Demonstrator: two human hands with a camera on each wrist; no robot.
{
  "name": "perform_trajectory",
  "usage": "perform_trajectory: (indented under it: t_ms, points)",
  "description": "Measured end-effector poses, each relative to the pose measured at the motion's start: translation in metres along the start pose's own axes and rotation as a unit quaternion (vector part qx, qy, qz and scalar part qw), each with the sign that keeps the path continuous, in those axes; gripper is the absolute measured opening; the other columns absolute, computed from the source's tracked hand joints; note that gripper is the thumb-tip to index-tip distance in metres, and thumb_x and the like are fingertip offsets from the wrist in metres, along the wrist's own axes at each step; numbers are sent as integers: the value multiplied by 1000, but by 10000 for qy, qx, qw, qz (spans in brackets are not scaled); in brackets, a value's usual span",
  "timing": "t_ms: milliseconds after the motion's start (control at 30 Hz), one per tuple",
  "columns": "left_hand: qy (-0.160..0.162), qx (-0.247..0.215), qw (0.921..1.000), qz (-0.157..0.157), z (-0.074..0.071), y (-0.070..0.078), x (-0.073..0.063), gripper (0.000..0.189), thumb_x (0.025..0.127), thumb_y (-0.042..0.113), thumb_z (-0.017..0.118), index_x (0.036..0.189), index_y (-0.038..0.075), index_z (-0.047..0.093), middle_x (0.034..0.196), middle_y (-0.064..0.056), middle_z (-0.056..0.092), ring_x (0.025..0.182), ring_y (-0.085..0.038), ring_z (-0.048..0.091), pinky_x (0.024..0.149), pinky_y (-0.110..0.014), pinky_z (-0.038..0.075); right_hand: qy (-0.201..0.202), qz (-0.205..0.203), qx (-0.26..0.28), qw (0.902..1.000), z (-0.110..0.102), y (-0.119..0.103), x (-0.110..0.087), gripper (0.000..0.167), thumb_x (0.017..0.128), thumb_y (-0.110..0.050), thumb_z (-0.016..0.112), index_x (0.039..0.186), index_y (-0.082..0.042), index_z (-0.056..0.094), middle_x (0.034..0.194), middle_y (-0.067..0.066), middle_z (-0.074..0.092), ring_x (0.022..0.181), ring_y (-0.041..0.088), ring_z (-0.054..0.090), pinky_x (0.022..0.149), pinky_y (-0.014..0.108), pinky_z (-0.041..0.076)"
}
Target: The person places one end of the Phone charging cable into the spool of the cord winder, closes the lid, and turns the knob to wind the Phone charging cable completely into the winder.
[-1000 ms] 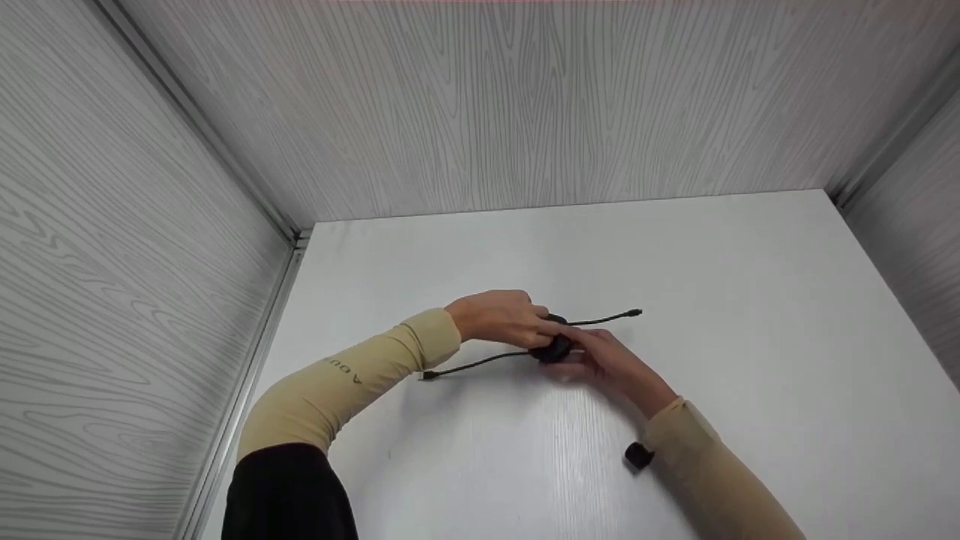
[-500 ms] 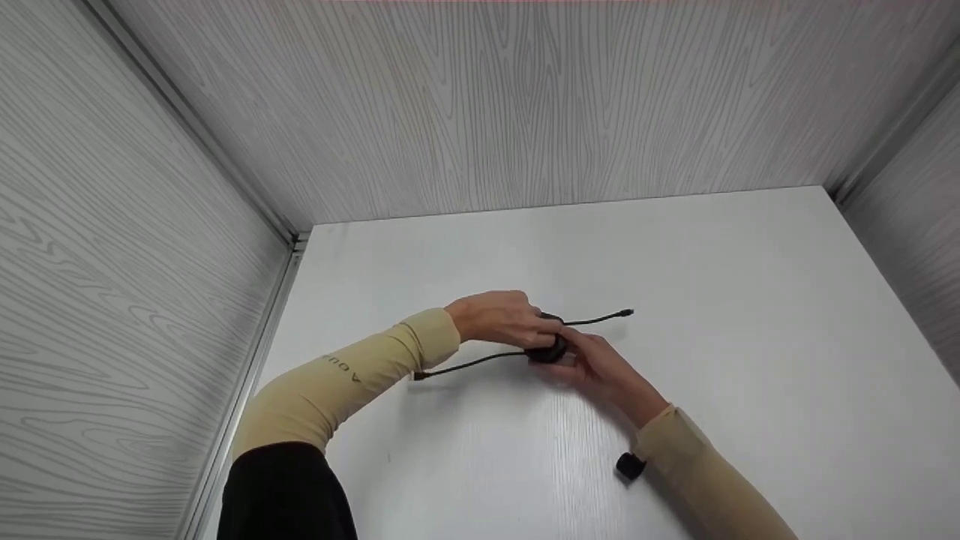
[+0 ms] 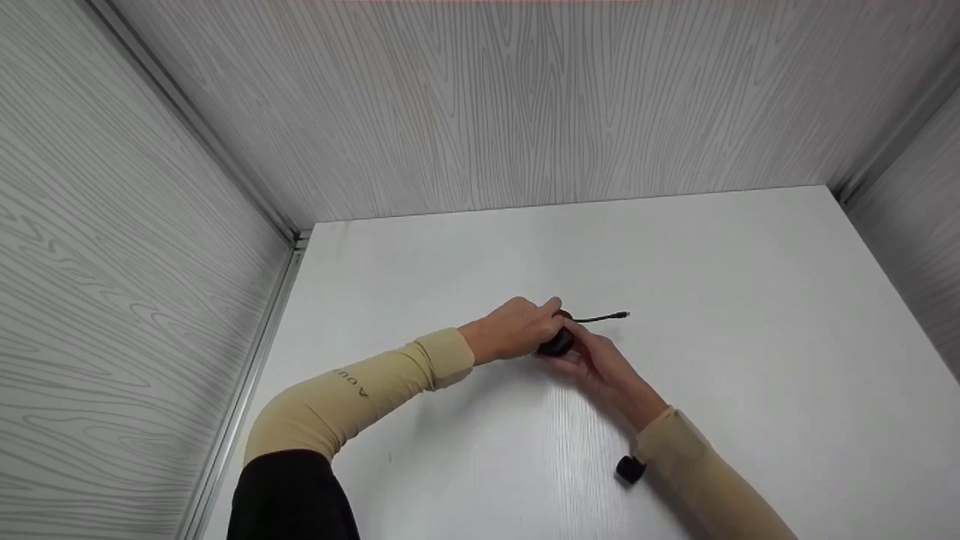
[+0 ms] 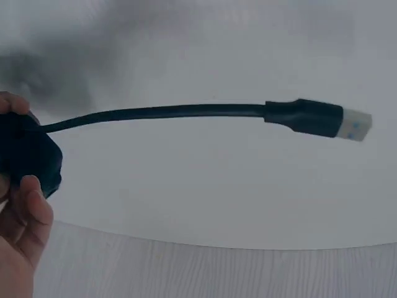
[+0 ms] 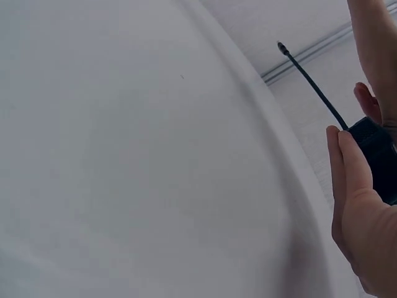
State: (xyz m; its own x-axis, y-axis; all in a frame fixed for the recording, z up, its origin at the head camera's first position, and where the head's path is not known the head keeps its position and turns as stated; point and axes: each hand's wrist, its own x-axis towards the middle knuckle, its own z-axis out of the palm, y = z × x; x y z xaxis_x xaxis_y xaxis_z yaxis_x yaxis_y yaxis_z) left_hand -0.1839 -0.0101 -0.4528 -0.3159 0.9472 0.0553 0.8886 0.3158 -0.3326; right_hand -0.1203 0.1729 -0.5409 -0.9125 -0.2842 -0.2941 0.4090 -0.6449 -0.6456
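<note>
A USB cable with a rounded black body is between my two hands over the white table. My left hand grips the body from the left, fingers curled. On the other side, my right hand holds it; the right wrist view shows long fingers laid along the body. One cord with a slim plug sticks out to the right. In the left wrist view, the other cord ends in a USB plug with a metal tip; my left forearm hides this end in the head view.
A small black cylindrical piece is beside the right sleeve cuff. Pale wood-grain panels stand behind the table and at the left, with another at the right. The white tabletop extends around the hands.
My left hand has turned and shifted slightly right, and the left cord has passed out of sight behind that forearm. The right hand has barely moved and keeps its hold on the body.
</note>
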Motion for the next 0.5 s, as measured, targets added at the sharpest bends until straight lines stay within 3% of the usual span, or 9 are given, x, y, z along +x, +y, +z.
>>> perform_trajectory:
  t_ms: [100, 200, 300, 500]
  points:
    - [-281, -743, 9936, -808, -3, 15, 7, 11, 96, 5, 66, 104, 6, 75, 99, -8, 67, 68, -16, 68, 63, -31, 61, 77, -176, -154, 9997, 0, 4, 0, 29, 112, -23, 53, 125, 0, 65, 105, 6, 74, 85, 10, 70, 74, 23, 60]
    - [-383, -1424, 9780, -1473, -6, 26, 14, 16, 96, 1, 59, 97, 6, 74, 93, -10, 67, 71, -14, 63, 61, -31, 59, 225, -468, -567, 9970, 2, 7, -1, 30, 113, -24, 50, 99, -4, 66, 77, 1, 57, 63, 8, 47, 57, 20, 42]
    - [-402, -1926, 9593, -2027, -12, 29, 22, 18, 95, 1, 56, 88, 7, 71, 88, -9, 68, 77, -17, 61, 62, -32, 57, 335, -654, -955, 9927, 6, 8, 0, 35, 114, -28, 49, 86, -9, 57, 69, -2, 41, 57, 7, 36, 51, 20, 32]
    - [-634, -2502, 9278, -2694, -17, 22, 33, 14, 92, 4, 58, 80, 8, 65, 87, -9, 72, 84, -22, 68, 66, -34, 54, 574, -591, -1251, 9887, 11, 7, 4, 42, 112, -33, 52, 77, -10, 53, 63, -3, 37, 53, 6, 33, 50, 20, 28]
